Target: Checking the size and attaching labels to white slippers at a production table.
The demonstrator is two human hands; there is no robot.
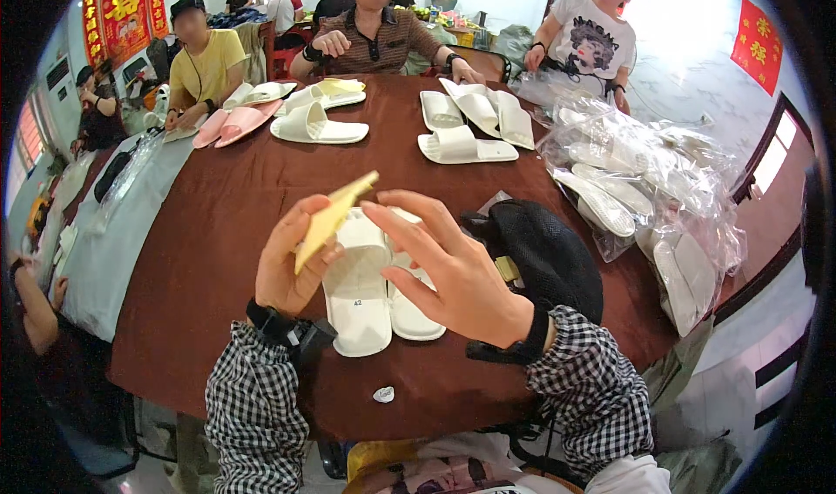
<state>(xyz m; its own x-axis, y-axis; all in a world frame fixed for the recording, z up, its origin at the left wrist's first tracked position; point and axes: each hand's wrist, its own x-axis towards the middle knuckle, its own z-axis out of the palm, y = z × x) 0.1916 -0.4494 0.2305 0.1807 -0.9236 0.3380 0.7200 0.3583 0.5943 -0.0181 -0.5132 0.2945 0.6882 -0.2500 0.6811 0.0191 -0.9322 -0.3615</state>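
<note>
My left hand (292,255) is closed around the edge of a thin, flat yellow pad (326,224), held tilted above the table. Close to the pad's upper end, my right hand (457,272) has its fingers apart, with nothing visible in them. Below both hands lies a pair of white slide slippers, side by side with the soles down. The left slipper (359,311) shows most of its footbed; my right hand partly covers the right slipper (416,315). A small white round piece (383,395) with a dark mark rests near the table's front edge.
A black mesh bag (553,255) sits right of my hands. Clear plastic bags of white slippers (601,198) fill the table's right side. More white slippers (318,127) and pink slippers (239,124) lie on the brown tablecloth (235,233). Several people stand or sit around.
</note>
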